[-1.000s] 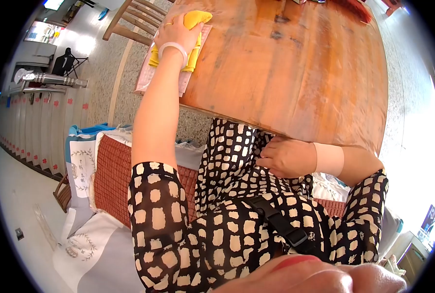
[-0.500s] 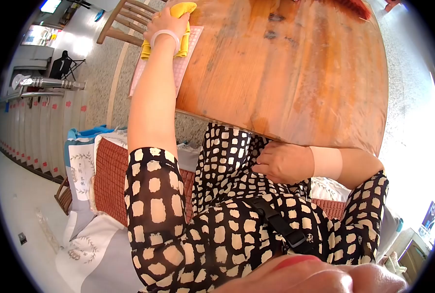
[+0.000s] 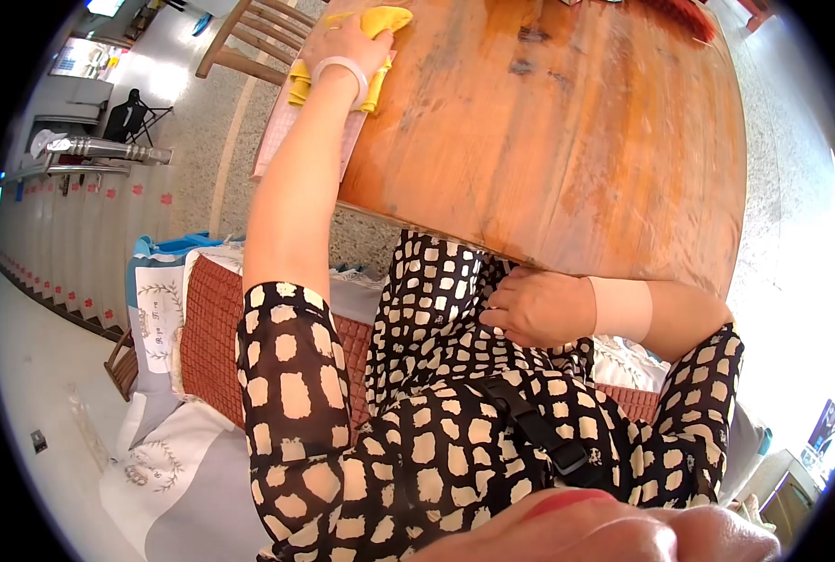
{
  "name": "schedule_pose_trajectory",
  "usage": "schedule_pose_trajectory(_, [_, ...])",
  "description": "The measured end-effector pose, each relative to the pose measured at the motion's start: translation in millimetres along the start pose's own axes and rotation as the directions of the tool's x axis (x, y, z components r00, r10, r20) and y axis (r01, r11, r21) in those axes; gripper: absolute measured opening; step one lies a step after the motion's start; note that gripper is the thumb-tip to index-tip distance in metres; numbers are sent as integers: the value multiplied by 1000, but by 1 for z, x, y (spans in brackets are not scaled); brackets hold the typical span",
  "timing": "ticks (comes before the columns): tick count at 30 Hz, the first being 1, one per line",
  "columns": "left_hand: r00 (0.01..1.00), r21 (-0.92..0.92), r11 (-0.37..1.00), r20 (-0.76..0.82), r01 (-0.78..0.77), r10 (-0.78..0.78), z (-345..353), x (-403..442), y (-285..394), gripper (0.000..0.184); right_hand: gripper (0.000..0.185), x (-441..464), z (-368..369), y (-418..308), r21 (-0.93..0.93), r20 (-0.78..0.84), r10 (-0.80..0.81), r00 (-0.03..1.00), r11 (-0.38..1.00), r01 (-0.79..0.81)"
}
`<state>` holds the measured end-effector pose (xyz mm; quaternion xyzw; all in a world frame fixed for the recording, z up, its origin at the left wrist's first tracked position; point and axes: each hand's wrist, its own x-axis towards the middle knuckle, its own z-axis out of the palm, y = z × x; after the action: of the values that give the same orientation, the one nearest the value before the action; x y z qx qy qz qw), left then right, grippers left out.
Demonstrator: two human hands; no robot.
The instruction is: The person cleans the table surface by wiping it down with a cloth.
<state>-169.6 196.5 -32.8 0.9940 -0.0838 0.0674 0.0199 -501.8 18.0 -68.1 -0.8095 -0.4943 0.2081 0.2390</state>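
My left hand (image 3: 350,45) presses a folded yellow cloth (image 3: 387,19) down at the far left edge of the wooden table (image 3: 530,140), its fingers curled over the fabric. The arm is stretched out, with a pale bangle at the wrist. Beneath and beside the cloth a pink checked sheet (image 3: 296,140) shows at the table's side. My right hand (image 3: 541,307) rests on my lap against the patterned dress (image 3: 436,281), just below the near table edge. Its fingers are loosely curled and nothing shows in them. A beige band (image 3: 622,309) wraps that wrist.
A wooden chair (image 3: 253,39) stands beyond the table's left side. Something red and bristly (image 3: 685,19) lies at the far right of the tabletop. A reddish-brown mat (image 3: 213,337) covers the seat around me. A folding stool (image 3: 136,117) is farther left on the floor.
My left hand and the yellow cloth have shifted to the right over the tabletop. My right hand stays on my lap.
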Motion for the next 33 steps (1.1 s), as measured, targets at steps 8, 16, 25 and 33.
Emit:
schedule_pose_trajectory(8, [935,-91,931,-27,-354,353,7,-49,97,65,27,5,2,0,-53,-9,32,999,998,-32])
schedule_pose_trajectory(16, [704,-199,685,-37,-701,710,-13,-119,238,57,30,7,6,0,-79,0,65,998,995,-65])
schedule_pose_trajectory(25, [297,-390,280,17,-877,955,-34,-183,325,67,22,2,13,7,25,-113,-37,993,999,40])
schedule_pose_trajectory(33, [185,-381,135,-96,-915,978,-28,-189,302,55,19,-4,5,2,-67,-185,-57,981,997,45])
